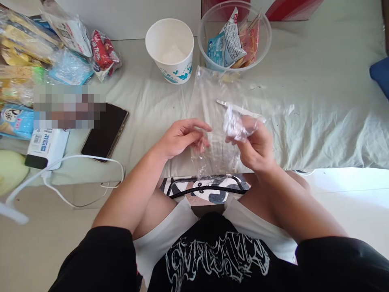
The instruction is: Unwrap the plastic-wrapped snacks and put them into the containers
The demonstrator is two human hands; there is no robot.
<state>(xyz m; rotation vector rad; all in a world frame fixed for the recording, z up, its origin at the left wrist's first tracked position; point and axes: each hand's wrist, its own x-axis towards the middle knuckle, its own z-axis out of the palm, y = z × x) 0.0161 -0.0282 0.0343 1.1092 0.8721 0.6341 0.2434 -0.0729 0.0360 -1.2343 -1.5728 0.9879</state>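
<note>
My right hand is closed on a crumpled clear plastic wrapper, which shines with a faint purple tint. To its left, my left hand has its fingers loosely bent and apart, with nothing visibly gripped. A large transparent plastic bag lies spread on the green cloth under both hands; whether the left fingertips touch it, I cannot tell. On the bag, just beyond my right hand, rests a thin silvery tool, partly hidden by the wrapper and hand.
A white paper cup and a clear round tub holding snack packets stand behind the bag. Leftward lie a phone, a white box, a white cable and several packaged snacks. The green cloth is wrinkled.
</note>
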